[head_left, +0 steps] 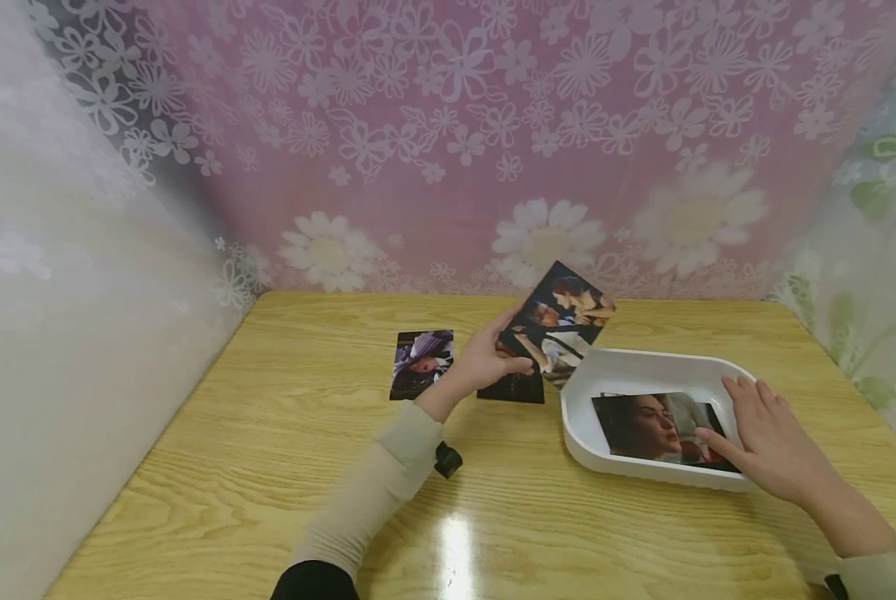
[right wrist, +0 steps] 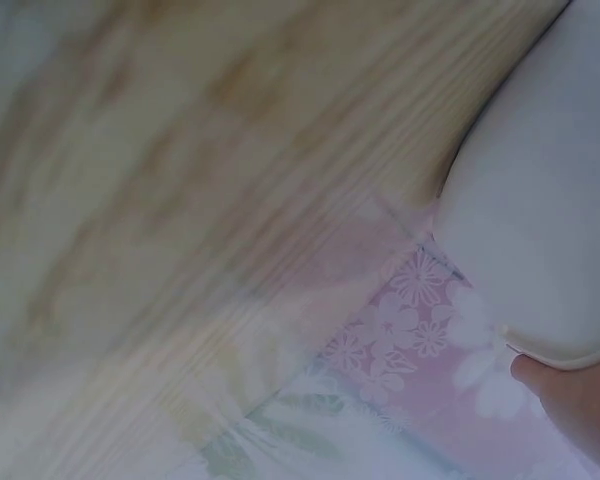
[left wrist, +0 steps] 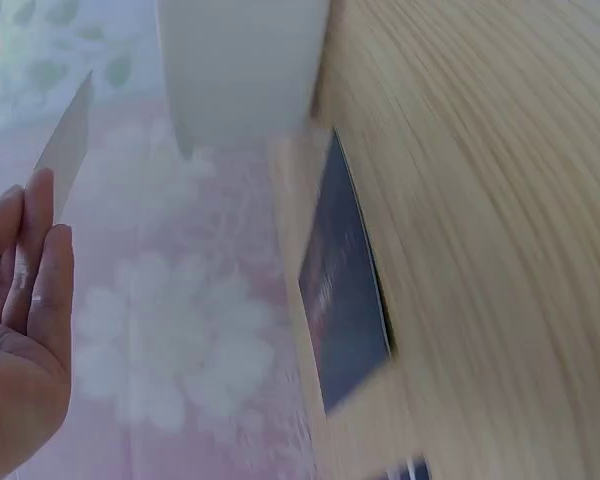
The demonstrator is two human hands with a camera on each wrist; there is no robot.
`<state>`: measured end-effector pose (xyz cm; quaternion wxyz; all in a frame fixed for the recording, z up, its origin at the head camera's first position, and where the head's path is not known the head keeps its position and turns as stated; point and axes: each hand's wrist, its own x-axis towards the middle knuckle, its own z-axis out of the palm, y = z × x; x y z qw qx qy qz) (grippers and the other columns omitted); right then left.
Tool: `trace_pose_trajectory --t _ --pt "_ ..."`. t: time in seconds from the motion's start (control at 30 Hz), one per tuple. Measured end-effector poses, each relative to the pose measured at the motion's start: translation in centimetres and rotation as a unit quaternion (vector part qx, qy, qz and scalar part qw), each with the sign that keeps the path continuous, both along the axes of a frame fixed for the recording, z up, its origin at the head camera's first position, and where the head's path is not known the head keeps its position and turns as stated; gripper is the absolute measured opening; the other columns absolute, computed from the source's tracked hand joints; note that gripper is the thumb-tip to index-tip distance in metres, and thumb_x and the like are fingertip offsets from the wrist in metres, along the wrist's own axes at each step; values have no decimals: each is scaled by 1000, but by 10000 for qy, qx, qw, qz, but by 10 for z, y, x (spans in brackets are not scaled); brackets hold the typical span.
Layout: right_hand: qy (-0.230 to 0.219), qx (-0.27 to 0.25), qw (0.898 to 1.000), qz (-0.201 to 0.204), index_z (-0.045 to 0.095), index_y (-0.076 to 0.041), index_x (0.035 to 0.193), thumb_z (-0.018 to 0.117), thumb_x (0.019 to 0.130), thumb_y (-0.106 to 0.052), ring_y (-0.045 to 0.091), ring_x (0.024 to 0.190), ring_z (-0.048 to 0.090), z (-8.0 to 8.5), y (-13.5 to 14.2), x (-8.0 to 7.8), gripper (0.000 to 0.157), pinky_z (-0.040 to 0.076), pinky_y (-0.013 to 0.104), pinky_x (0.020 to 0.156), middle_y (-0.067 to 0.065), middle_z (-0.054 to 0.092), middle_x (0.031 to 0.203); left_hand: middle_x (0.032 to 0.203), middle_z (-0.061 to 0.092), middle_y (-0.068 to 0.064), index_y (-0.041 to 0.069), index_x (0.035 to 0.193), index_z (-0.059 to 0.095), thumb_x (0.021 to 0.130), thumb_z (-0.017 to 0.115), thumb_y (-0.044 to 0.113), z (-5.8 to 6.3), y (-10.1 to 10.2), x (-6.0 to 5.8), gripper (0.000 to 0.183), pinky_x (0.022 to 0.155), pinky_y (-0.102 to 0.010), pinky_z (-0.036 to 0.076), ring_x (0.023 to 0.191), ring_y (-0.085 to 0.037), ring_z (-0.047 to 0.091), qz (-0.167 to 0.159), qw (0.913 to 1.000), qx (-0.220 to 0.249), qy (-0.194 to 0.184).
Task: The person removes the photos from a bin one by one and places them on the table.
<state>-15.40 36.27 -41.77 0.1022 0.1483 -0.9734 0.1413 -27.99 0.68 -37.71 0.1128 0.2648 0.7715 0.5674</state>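
Observation:
My left hand (head_left: 485, 358) pinches a photo card (head_left: 560, 321) between thumb and fingers, raised above the table beside the tray's left rim. Its picture shows two people close together. In the left wrist view the same card (left wrist: 68, 150) appears nearly edge-on at the fingertips. A white tray (head_left: 650, 477) with rounded corners stands at the right, several cards (head_left: 643, 425) lying overlapped in it, a close-up face on top. My right hand (head_left: 778, 442) lies over the tray's right rim, fingers extended and thumb over the cards. A fingertip shows at the rim in the right wrist view.
One card with a purple-hatted figure (head_left: 422, 364) lies on the wooden table (head_left: 305, 467), left of my left hand. Another dark card (head_left: 513, 388) lies partly under the held one. A small black object (head_left: 448, 460) shows by the left sleeve. Floral-patterned walls enclose the table.

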Motion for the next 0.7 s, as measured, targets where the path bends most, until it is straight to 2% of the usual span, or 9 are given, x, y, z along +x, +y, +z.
trace_pose_trajectory --t 0.07,0.17,0.27,0.43,0.5,0.57,0.7 --pt "6 -9 10000 12 8 10 137 52 88 -34 48 125 -6 -1 0 -1 79 -10 52 98 39 13 132 102 60 -17 29 141 20 78 66 2 0 -21 -1 83 68 -35 49 69 -20 63 296 9986 288 -334" --pt "20 -27 10000 36 8 11 137 52 89 -33 49 125 -5 -2 0 -2 79 -11 52 98 39 14 132 90 63 -18 29 141 21 78 65 0 -2 -51 -3 83 68 -34 49 69 -23 63 798 9925 656 -650" --pt "32 -30 10000 46 8 11 137 52 89 -32 49 124 -4 -2 0 -3 78 -11 52 97 39 14 132 80 64 -17 23 141 23 77 64 -6 -6 -78 -6 82 64 -35 50 64 -21 63 1317 9816 1130 -800" --pt "44 -37 10000 28 7 10 138 52 89 -33 49 125 -3 -3 0 -2 78 -11 52 97 39 13 132 70 62 -6 19 141 24 77 63 -9 -11 -120 -8 80 66 -34 50 62 -16 62 2245 9616 1269 -942" --pt "54 -27 10000 17 7 10 138 51 89 -33 49 125 -4 -4 0 -2 78 -11 52 97 39 13 132 71 62 -4 18 141 23 77 63 -7 -14 -134 -8 80 68 -32 50 64 -14 62 2553 9539 1223 -1002" --pt "83 -21 10000 16 7 10 138 51 89 -32 49 124 -4 -4 1 -2 78 -11 52 98 40 14 132 78 62 -7 16 142 21 77 61 -10 -17 -148 -8 81 67 -31 50 65 -13 62 2690 9460 1412 -1134" --pt "107 -20 9999 20 7 10 138 52 89 -32 51 124 -2 -3 1 -2 78 -10 54 97 39 14 132 101 57 -19 14 143 15 78 57 -14 -25 -172 -8 83 68 -30 50 65 -10 61 2926 9326 1579 -1402"
